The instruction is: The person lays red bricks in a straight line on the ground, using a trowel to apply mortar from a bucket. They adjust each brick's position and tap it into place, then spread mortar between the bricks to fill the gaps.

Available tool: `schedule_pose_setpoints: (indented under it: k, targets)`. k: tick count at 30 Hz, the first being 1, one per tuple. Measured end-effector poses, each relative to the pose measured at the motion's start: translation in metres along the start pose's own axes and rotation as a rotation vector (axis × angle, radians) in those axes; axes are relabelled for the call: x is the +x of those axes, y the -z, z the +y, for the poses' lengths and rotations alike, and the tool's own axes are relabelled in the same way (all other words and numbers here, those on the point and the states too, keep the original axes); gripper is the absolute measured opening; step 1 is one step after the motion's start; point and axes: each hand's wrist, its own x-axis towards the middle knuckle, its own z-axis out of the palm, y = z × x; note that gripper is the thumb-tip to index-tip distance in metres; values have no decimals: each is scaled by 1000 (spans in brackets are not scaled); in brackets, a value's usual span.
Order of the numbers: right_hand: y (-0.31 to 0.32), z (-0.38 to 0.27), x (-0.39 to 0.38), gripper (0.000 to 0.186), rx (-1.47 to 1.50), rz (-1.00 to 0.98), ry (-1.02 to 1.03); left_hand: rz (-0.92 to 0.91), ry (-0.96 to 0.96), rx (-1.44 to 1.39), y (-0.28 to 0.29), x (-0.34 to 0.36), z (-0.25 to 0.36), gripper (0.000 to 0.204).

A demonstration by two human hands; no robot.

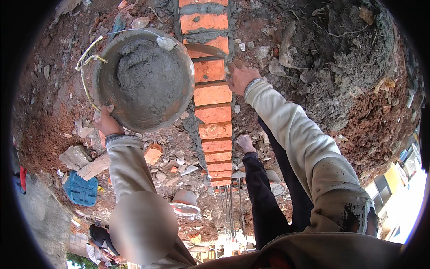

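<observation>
Smooth, level strokes with light pressure, by all appearances, would best seat mortar [145, 71] between the orange bricks [212, 95] without nudging them, with the bucket [182, 87] held steady. The right hand [242, 78] is closed around the hidden handle of a trowel [206, 49], its blade across the narrow wall; the left hand [106, 122] curls, nearly closed, on the lower-left rim of the bucket, just left of the bricks.
</observation>
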Motion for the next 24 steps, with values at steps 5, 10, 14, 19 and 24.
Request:
schedule_pose_setpoints:
  k: [5,10,14,19,24]
  targets:
    - [32,29,32,49,-77,113,20,27,17,10,-8,-4,5,12]
    - [49,44,39,48,-234,91,90,11,21,-7,-9,-4,7,13]
    - [47,51,39,50,-253,139,134,-2,-8,41,-3,4,3,15]
    - [44,47,30,47,-137,183,49,1,21,13,-6,3,4,12]
    - [39,51,28,47,-178,187,4,30,-7,-6,-13,-3,5,10]
